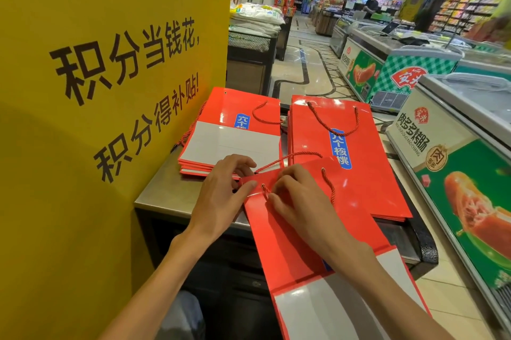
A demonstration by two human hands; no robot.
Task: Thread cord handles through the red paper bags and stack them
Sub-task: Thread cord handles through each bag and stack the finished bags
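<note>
Centre of frame: a flat red paper bag (312,234) lying slanted over the near edge of a steel bench (166,195), lower end with its white fold running out of the bottom edge of the frame, cut off. At the bag's upper left corner, left hand (221,193) with thumb pressed flat on the paper beside a small punched hole, other fingers curled behind the edge, tips hidden. Right hand (298,195) curled over the bag's top, fingertips pinching a red cord (265,190) right at that hole; whether the cord end has passed through cannot be told, knuckles covering the spot. Same cord apparently arcing up and right, then down through a second hole near the right hand; the far part blurred against red paper. Upper centre: a pile of folded bags (229,143) lying white-bottom up, loose cords poking out at its left side. Right of it: a stack of finished bags (359,162) with a cord handle looped on top, near edge partly covered by the held bag. Left half: a yellow sign (96,90) with black characters, top line cut off. Right edge: freezer chests (456,173), partly out of frame.
</note>
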